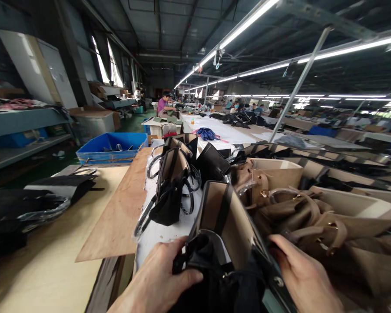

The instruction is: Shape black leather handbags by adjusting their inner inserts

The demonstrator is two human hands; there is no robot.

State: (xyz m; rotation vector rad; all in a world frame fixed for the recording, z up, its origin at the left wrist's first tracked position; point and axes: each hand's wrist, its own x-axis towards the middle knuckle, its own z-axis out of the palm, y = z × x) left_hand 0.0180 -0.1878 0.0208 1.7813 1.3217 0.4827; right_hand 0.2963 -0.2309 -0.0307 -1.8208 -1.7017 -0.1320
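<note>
A black bag with a beige, dark-striped lining stands open at the bottom centre. My left hand grips its left edge, thumb on the black material and fingers behind it. On the other side, my right hand is closed around the bag's right edge, its fingertips partly hidden. Just beyond stands another black bag with looped handles, on the white table surface. Brown bags with tan handles are packed close to my right hand.
A blue bin stands beyond a wooden board on the left. Black items lie at far left. Further back, a person in a purple top is at a table. A metal pole rises at right.
</note>
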